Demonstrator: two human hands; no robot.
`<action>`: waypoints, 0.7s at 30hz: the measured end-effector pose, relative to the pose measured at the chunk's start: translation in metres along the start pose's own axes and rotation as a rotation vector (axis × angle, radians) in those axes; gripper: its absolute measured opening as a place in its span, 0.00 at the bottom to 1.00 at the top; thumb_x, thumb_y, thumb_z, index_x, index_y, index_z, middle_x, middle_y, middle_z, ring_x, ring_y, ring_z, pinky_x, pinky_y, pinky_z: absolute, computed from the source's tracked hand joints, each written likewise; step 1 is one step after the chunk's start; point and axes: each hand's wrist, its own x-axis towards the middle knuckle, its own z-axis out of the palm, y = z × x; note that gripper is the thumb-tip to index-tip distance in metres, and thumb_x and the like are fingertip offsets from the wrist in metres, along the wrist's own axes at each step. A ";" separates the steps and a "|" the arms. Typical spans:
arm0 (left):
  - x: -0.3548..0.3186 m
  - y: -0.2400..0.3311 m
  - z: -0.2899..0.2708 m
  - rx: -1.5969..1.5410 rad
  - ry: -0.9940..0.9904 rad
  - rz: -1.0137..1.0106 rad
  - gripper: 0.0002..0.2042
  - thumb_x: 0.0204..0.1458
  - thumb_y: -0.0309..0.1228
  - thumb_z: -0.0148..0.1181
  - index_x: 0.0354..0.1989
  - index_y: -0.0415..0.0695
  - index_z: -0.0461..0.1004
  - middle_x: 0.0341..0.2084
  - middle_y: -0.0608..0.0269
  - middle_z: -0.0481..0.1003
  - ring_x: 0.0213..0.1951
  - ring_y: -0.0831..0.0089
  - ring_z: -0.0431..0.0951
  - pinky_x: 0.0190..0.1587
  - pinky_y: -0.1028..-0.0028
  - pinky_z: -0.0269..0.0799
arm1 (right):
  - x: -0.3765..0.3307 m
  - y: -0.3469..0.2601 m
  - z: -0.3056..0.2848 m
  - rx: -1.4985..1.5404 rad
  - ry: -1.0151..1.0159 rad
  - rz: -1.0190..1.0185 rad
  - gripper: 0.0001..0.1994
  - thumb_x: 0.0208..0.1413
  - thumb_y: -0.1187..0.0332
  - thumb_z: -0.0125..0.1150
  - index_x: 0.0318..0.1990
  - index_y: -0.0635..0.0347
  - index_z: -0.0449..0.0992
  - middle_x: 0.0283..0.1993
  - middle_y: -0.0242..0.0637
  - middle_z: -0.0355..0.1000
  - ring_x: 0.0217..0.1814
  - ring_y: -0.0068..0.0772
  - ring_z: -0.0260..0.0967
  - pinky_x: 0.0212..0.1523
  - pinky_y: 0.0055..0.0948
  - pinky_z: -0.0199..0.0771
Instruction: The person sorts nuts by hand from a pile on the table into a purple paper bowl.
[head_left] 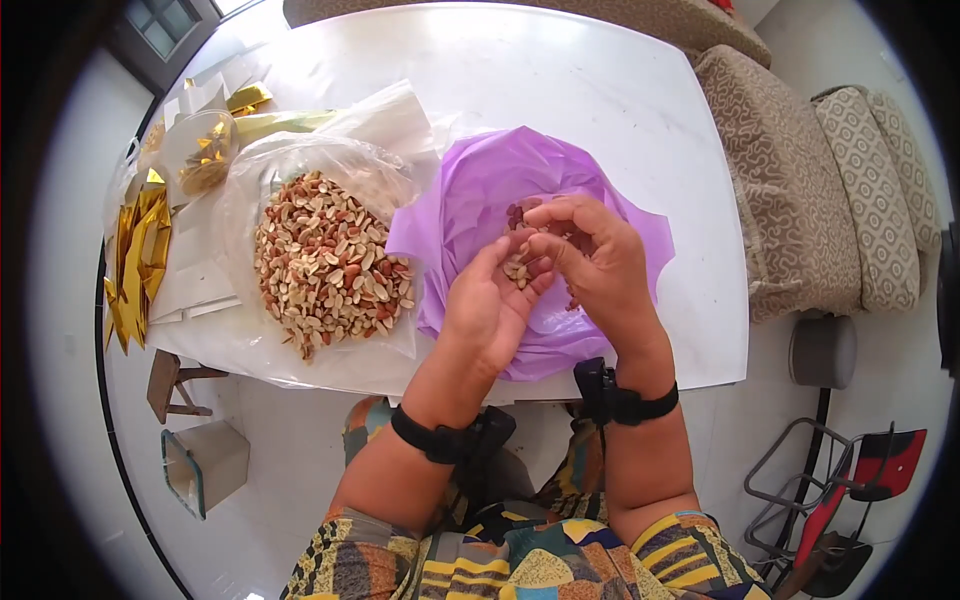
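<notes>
Peanuts (pixel 516 272) held in a cupped left hand (pixel 492 302), right hand (pixel 605 258) curled close by (grip unclear); possible spill onto the purple plastic bag (pixel 520 163) from careless tilting.

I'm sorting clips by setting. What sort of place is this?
It looks like a room in someone's home, perhaps a living or dining area: a brown sofa with patterned cushions stands beside the white table, and a wooden stool is at the left.

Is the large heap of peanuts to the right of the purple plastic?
No, the large peanut heap lies to the left of the purple plastic.
</notes>
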 end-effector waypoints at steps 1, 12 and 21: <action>0.001 0.001 -0.003 0.005 0.001 -0.005 0.13 0.68 0.32 0.44 0.49 0.37 0.71 0.39 0.59 0.75 0.40 0.67 0.74 0.47 0.70 0.73 | 0.001 0.002 0.001 -0.034 0.036 -0.023 0.07 0.54 0.80 0.64 0.41 0.65 0.79 0.40 0.40 0.77 0.39 0.33 0.76 0.41 0.28 0.76; 0.004 0.002 -0.011 -0.072 -0.017 -0.024 0.09 0.66 0.31 0.45 0.43 0.41 0.69 0.33 0.62 0.69 0.33 0.71 0.68 0.35 0.73 0.66 | -0.007 0.036 -0.004 -0.685 -0.102 -0.160 0.07 0.48 0.82 0.61 0.36 0.66 0.76 0.42 0.50 0.72 0.49 0.53 0.71 0.45 0.42 0.74; 0.006 0.002 -0.014 -0.057 -0.042 -0.042 0.09 0.66 0.31 0.45 0.44 0.40 0.70 0.32 0.62 0.70 0.34 0.70 0.69 0.36 0.72 0.68 | -0.006 0.041 -0.012 -0.635 -0.105 -0.006 0.09 0.46 0.83 0.62 0.37 0.66 0.76 0.35 0.50 0.73 0.38 0.52 0.72 0.41 0.42 0.73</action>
